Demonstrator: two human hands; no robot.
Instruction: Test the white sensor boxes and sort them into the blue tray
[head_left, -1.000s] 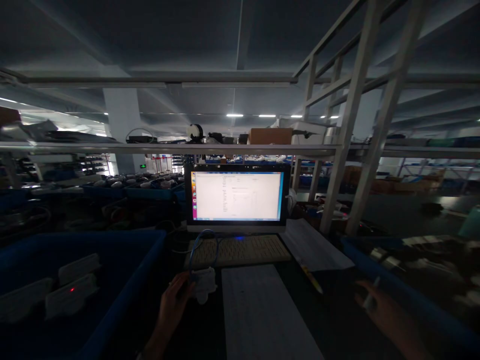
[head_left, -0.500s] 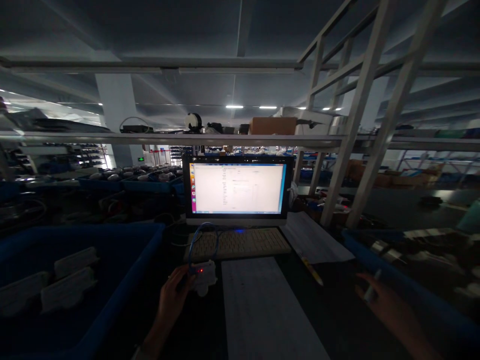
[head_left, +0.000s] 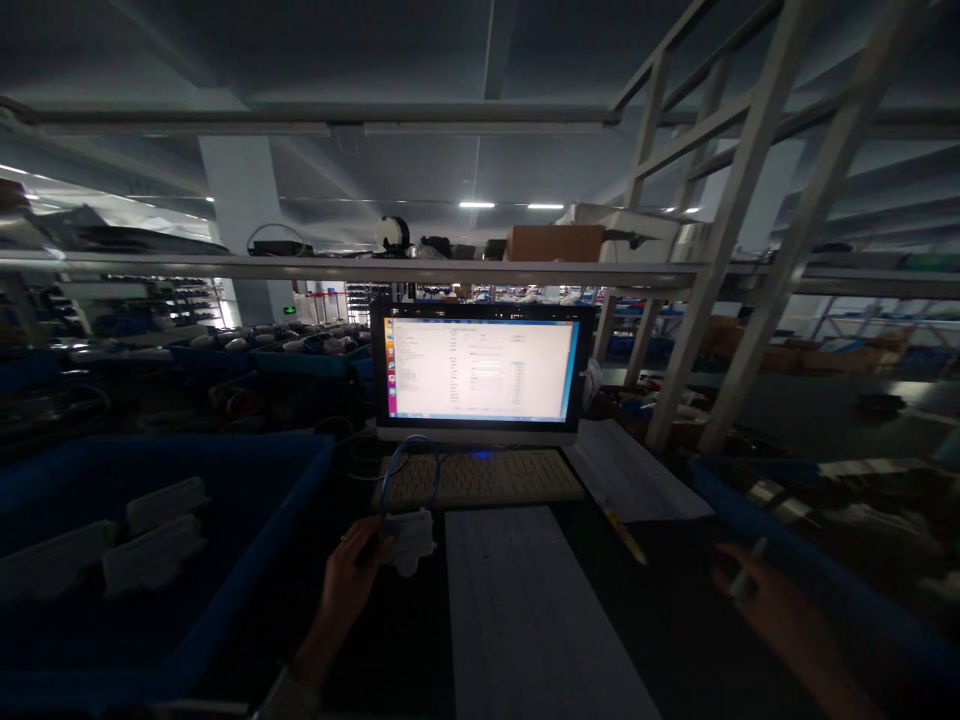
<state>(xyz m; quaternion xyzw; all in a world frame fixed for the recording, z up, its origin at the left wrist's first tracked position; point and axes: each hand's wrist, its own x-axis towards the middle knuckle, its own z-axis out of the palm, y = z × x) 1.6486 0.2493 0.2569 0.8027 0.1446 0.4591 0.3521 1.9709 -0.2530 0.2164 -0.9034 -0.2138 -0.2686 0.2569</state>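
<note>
My left hand is closed on the left end of a white flat electronic module, fingers near where a blue cable meets it. The cable loops up over the keyboard. At the right, my right hand is closed around a light-coloured pen, beside the right-hand bin. Between the hands lies a long white paper sheet. Behind the keyboard stands a lit monitor showing a page of text and fields too small to read.
At the left, a blue bin holds several white modules. A second blue bin with dark and pale parts is at the right. A yellow pen lies by another paper. A shelf and metal posts rise behind.
The red lights on the module no longer show. The monitor page now has more text at its left and a column at its right. Both hands stay almost in place; the view shifts slightly.
</note>
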